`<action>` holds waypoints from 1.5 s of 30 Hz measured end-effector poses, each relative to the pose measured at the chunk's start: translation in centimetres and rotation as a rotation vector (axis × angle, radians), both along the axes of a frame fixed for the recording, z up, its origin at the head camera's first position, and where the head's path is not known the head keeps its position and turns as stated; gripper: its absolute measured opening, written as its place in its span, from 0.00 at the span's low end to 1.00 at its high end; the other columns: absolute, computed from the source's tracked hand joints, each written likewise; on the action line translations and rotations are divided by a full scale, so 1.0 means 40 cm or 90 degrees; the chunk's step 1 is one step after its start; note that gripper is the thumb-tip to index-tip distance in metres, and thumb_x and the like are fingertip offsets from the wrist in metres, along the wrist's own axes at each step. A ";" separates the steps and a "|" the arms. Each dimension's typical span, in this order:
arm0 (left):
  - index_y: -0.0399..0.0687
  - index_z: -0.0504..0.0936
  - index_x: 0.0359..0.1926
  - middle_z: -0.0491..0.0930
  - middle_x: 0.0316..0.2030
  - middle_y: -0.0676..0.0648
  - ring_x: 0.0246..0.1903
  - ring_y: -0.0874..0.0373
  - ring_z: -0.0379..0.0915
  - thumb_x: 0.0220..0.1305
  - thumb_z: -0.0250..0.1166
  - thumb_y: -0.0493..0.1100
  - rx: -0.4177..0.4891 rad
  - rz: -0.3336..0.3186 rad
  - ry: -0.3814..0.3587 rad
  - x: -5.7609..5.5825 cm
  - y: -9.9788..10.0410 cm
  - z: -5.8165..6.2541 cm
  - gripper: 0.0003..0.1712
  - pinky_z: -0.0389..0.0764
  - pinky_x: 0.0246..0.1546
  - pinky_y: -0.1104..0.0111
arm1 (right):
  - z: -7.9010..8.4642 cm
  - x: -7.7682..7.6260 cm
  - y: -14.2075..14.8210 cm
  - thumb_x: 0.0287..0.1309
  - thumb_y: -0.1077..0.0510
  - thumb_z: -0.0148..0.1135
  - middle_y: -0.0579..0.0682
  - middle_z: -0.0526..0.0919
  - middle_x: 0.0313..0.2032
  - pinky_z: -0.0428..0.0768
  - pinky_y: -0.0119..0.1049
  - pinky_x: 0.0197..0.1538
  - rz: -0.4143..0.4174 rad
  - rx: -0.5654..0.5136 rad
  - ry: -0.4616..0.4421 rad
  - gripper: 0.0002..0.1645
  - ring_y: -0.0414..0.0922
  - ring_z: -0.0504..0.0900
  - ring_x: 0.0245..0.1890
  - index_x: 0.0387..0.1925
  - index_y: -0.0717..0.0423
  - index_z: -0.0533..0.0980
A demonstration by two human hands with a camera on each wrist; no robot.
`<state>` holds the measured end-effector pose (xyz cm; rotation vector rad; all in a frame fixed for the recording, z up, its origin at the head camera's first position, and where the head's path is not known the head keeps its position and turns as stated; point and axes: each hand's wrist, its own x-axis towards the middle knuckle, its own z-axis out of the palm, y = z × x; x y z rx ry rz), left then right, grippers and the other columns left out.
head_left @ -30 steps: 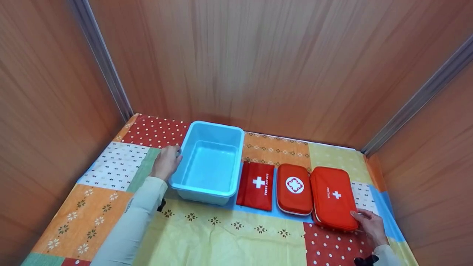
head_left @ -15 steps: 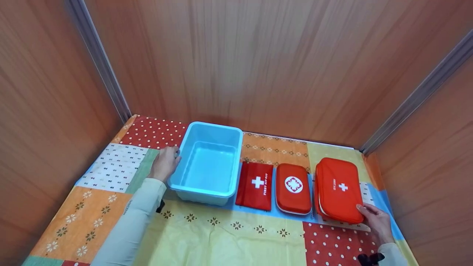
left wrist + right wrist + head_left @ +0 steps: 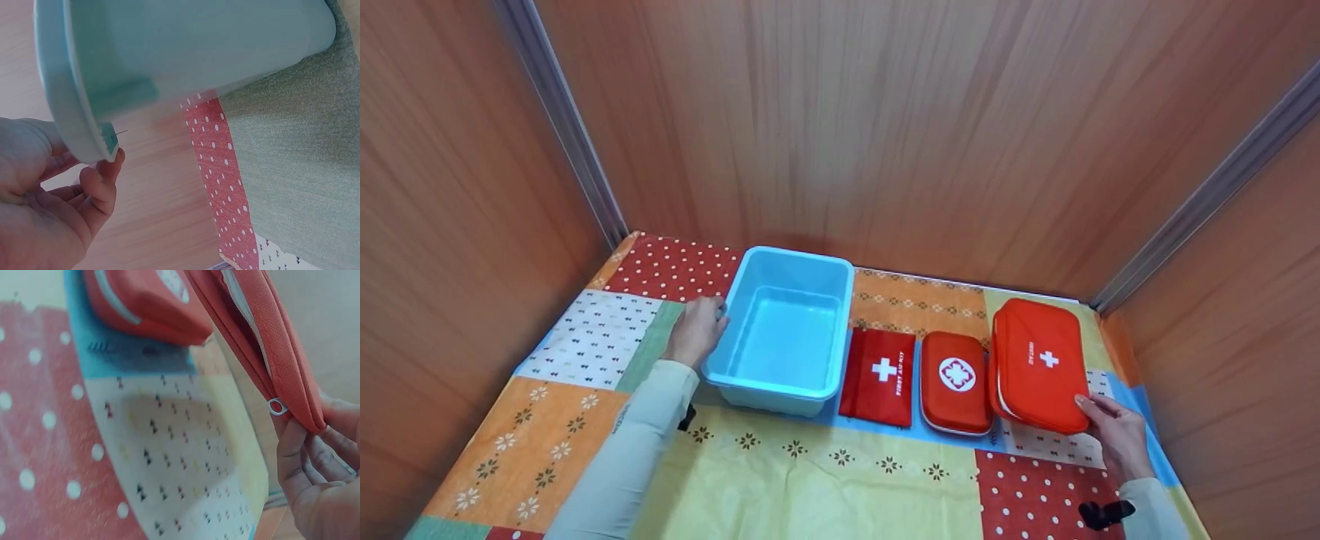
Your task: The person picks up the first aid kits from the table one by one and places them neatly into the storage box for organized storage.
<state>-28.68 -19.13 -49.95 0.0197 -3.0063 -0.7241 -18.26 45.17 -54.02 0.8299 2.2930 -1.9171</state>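
Note:
At the right, my right hand [image 3: 1122, 436] pinches the near right corner of a large red first aid case [image 3: 1039, 371] with a white cross. The case is raised above the cloth and tilted; in the right wrist view its white zipper and ring pull [image 3: 275, 406] show beside the fingers. My left hand [image 3: 696, 331] grips the left rim of a light blue plastic bin [image 3: 787, 334], fingers curled at the lip in the left wrist view. Nothing lies inside the bin. Between bin and raised case lie a flat red first aid pouch [image 3: 877, 397] and a smaller red hard case [image 3: 956, 409] with a round white emblem.
A patchwork tablecloth [image 3: 810, 495] covers the table. Wood-grain panels [image 3: 870, 135] stand behind and on both sides, joined by grey metal corner posts [image 3: 566, 120]. The raised case is close to the back right corner.
My right hand has lifted the large first aid case off the cloth and moved it farther back, first slightly right, then back left. The left hand and bin have stayed put.

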 end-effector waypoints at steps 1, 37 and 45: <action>0.41 0.79 0.53 0.81 0.40 0.41 0.45 0.43 0.81 0.65 0.66 0.45 0.001 0.002 0.002 0.000 0.000 -0.001 0.19 0.84 0.40 0.55 | 0.005 -0.003 -0.006 0.56 0.39 0.66 0.28 0.79 0.38 0.81 0.24 0.46 0.003 0.000 0.010 0.51 0.33 0.84 0.37 0.74 0.54 0.58; 0.37 0.77 0.57 0.80 0.46 0.36 0.49 0.40 0.79 0.66 0.65 0.42 0.031 -0.003 -0.012 0.000 0.003 0.002 0.21 0.84 0.44 0.52 | 0.148 -0.139 -0.284 0.60 0.49 0.67 0.40 0.84 0.38 0.84 0.30 0.46 0.068 -0.081 0.120 0.35 0.40 0.87 0.36 0.64 0.61 0.71; 0.38 0.77 0.55 0.80 0.44 0.38 0.49 0.41 0.79 0.66 0.65 0.42 0.025 0.002 -0.013 0.001 0.005 -0.002 0.20 0.83 0.45 0.51 | 0.158 -0.169 -0.360 0.62 0.48 0.65 0.44 0.85 0.42 0.83 0.31 0.47 0.103 -0.072 0.105 0.33 0.41 0.87 0.38 0.64 0.59 0.72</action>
